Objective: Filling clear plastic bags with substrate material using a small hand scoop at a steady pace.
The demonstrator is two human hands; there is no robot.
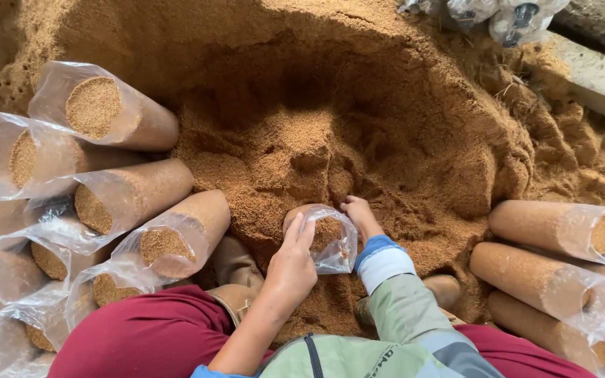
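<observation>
A clear plastic bag [337,246] partly filled with brown sawdust lies on its side at the foot of a big sawdust heap [316,105]. My left hand [292,262] grips the bag's open rim from the near side, fingers spread over the plastic. My right hand [360,213] is at the far side of the bag, fingers curled against the loose sawdust beside its mouth. Whether the right hand pinches the plastic is hard to tell.
Several filled, cylinder-shaped bags [155,189] are stacked at the left, and more filled bags [554,227] lie at the right. My boots [236,262] stand in the sawdust below the bag. A concrete slab [596,77] and crumpled bags [505,14] sit at top right.
</observation>
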